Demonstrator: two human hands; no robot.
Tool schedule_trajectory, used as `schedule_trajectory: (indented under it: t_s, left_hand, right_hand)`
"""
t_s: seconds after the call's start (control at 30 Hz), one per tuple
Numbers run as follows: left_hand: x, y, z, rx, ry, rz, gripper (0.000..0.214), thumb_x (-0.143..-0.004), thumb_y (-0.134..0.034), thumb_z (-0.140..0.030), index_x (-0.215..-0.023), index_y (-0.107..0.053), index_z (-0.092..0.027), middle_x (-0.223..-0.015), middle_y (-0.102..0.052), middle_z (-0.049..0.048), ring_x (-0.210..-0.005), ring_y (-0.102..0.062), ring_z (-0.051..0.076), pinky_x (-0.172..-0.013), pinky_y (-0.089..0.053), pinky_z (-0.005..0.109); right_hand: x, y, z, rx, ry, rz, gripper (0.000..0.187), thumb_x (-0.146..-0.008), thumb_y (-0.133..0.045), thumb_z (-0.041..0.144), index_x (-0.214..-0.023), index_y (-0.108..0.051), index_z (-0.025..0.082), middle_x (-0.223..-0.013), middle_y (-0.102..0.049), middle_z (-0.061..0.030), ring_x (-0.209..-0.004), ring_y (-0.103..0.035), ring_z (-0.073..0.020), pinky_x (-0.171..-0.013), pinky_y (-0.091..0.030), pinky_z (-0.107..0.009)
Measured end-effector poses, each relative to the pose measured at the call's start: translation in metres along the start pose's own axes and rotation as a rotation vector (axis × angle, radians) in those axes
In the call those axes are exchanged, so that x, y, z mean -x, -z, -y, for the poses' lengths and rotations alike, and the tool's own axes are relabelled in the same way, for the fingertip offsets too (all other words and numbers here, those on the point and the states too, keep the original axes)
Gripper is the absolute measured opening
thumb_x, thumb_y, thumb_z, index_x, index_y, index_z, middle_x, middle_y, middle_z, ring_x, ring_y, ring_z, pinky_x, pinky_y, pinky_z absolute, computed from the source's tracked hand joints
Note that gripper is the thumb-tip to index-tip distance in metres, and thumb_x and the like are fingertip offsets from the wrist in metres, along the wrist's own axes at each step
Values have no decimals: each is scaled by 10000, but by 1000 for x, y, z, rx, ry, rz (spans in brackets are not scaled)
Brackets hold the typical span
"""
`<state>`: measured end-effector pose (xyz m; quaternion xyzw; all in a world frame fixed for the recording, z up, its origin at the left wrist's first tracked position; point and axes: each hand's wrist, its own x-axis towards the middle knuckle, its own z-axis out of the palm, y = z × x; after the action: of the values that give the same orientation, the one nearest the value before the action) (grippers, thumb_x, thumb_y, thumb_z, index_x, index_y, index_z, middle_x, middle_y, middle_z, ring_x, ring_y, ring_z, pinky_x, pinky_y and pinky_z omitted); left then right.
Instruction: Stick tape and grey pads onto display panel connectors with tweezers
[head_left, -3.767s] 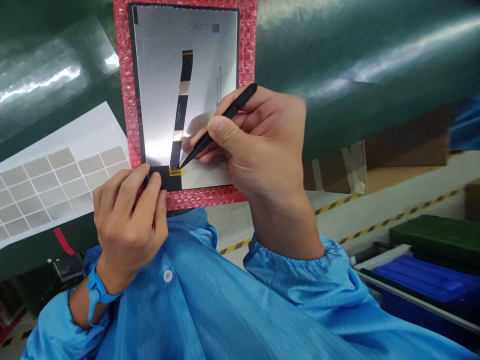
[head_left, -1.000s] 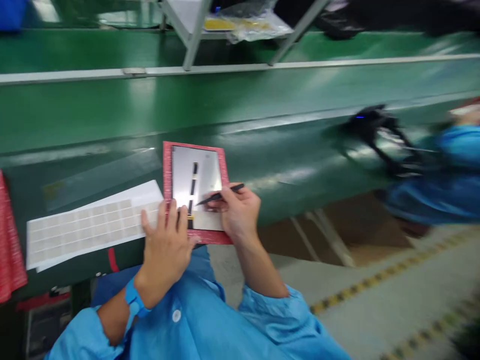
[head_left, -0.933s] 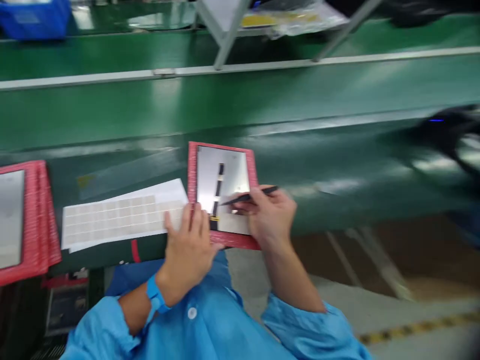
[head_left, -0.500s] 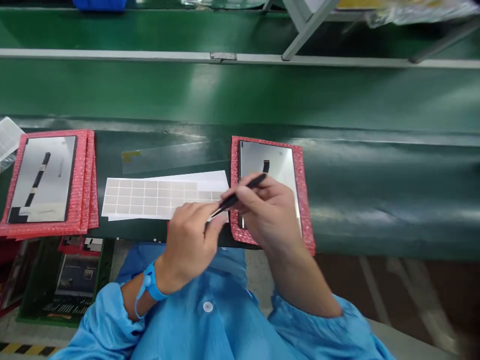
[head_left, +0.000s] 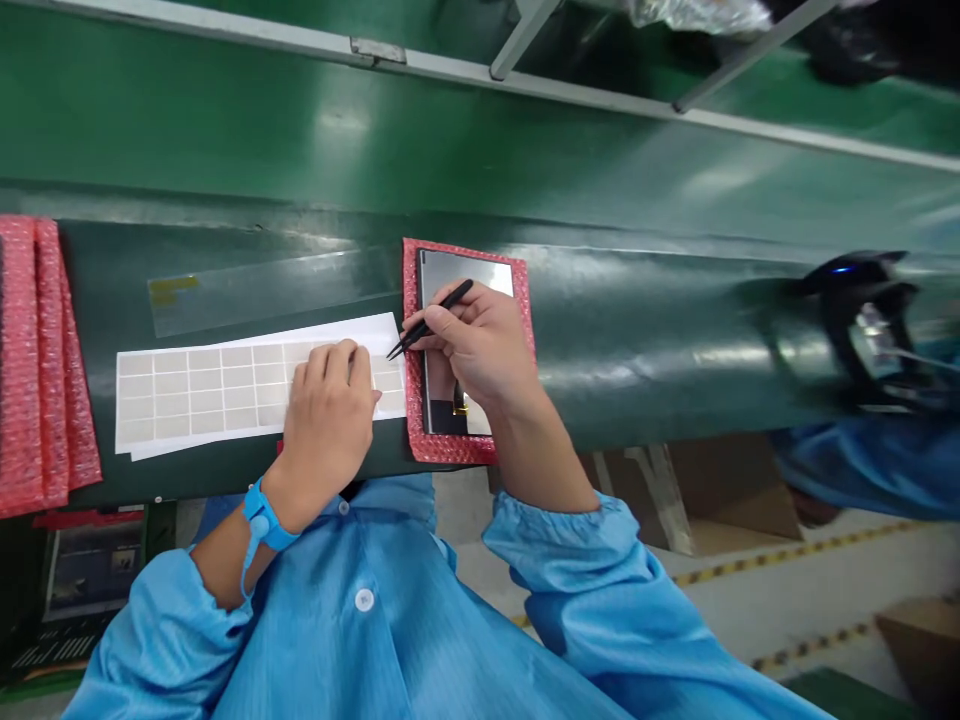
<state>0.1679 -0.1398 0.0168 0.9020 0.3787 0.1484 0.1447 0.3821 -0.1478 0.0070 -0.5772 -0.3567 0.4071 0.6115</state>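
My right hand (head_left: 480, 345) is closed on black tweezers (head_left: 429, 320), whose tips point left onto the right end of a white sheet of grey square stickers (head_left: 225, 385). My left hand (head_left: 326, 420) lies on that sheet with its fingers flat, holding it down. Under my right hand a grey display panel (head_left: 465, 275) with a black flex cable rests on a red bubble-wrap pad (head_left: 411, 350) at the near edge of the green bench.
A clear film strip (head_left: 262, 290) lies behind the sticker sheet. More red bubble-wrap pads (head_left: 45, 360) are stacked at the left. The green conveyor belt (head_left: 375, 150) runs behind. A black device (head_left: 862, 310) and another person's blue sleeve (head_left: 870, 470) are at the right.
My left hand has left the panel's lower corner and come down on the sticker sheet. The tweezers have swung from the flex cable to the sheet's right end. My view has shifted.
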Motion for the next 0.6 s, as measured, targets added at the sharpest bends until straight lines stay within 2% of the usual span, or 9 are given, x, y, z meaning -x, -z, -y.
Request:
schedule_trajectory:
  t_s: [0.2, 0.4, 0.6]
  left_hand:
    - [1, 1, 3, -5, -3, 19, 397, -1049, -649, -227, -1418, -582, -95, -1425, -632, 163, -1267, -549, 348, -1017, -506, 477]
    - [-4, 5, 0, -30, 22, 96, 513, -1055, -626, -250, -1547, -531, -141, -1509, -576, 190, -1316, -527, 379, -1026, -499, 520]
    - [-10, 4, -7, -5, 107, 56, 385, -1064, -635, -326, -1421, -633, -184, -1452, -603, 162, -1274, -538, 372, -995, -501, 527]
  right_hand:
    - [-1, 3, 1, -42, 4, -26, 436, -765, -1009, 475, -896, -680, 221, -785, -772, -27, -687, -771, -190, -561, -658, -227]
    - [-5, 3, 2, -48, -12, -55, 432, -730, -1039, 442, -876, -695, 225, -758, -756, -28, -675, -776, -198, -532, -654, -227]
    - [-10, 5, 6, 29, 21, 19, 390, -771, -1000, 476, -856, -698, 245, -736, -764, 11, -637, -756, -183, -521, -650, -238]
